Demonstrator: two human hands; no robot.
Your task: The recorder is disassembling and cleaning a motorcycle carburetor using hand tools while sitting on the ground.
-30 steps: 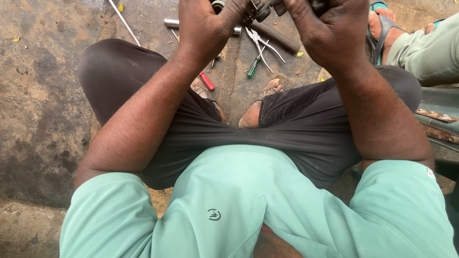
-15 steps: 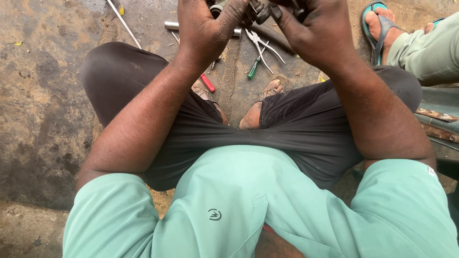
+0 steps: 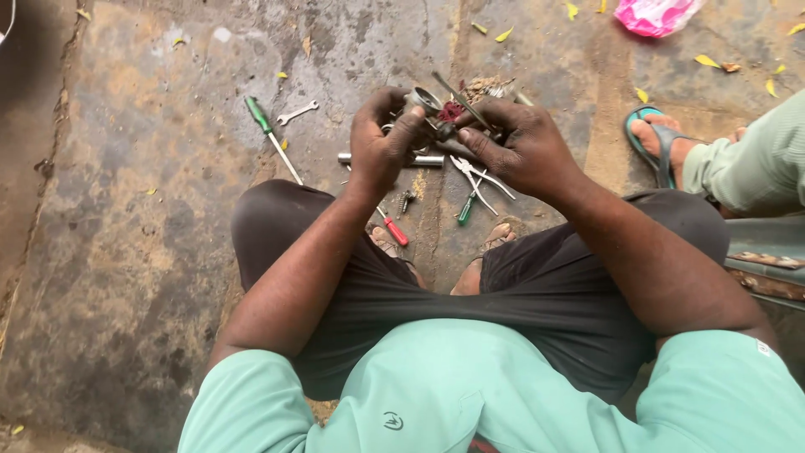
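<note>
A person in a mint-green shirt and dark shorts squats on a stained concrete floor (image 3: 126, 252), both hands raised in front of the knees. The left hand (image 3: 381, 143) has its grip closed around a small round metal part (image 3: 423, 101). The right hand (image 3: 524, 147) pinches a thin metal rod (image 3: 459, 99), whose tip meets that part beside a bit of red material (image 3: 451, 111). Below the hands, on the floor, lie a metal tube (image 3: 419, 159), pliers (image 3: 480, 178), a red-handled screwdriver (image 3: 392, 228) and a small green-handled one (image 3: 466, 210). Further left are a long green-handled screwdriver (image 3: 270, 136) and a small spanner (image 3: 298, 111). Another person's sandalled foot (image 3: 658, 143) rests at the right.
</note>
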